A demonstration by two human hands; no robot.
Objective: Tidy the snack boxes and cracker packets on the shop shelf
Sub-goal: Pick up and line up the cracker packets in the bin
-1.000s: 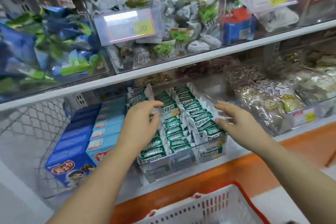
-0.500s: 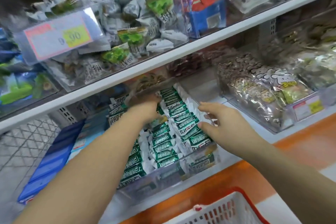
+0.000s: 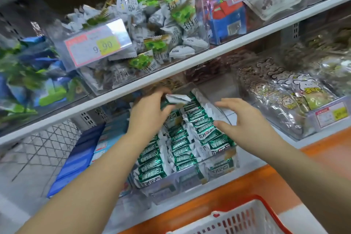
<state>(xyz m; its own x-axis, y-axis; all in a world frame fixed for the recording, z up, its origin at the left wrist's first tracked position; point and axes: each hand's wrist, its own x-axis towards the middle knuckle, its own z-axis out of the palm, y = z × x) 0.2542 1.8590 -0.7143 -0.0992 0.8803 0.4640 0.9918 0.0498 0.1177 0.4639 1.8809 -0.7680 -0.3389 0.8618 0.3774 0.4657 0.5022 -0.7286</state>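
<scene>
Packets fill a bin on the lower shelf; boxes lie left of it, bags right, a basket before and below.

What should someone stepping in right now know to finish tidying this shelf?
Left hand grips a green packet at the back of the clear tray.
Right hand is open, fingers spread over the right row of cracker packets.
Packets lie in three rows, neat in front, rumpled at the back.
Blue snack boxes lie lined up to the left.
Left: seat the held packet, straighten the back rows, check the boxes.
</scene>
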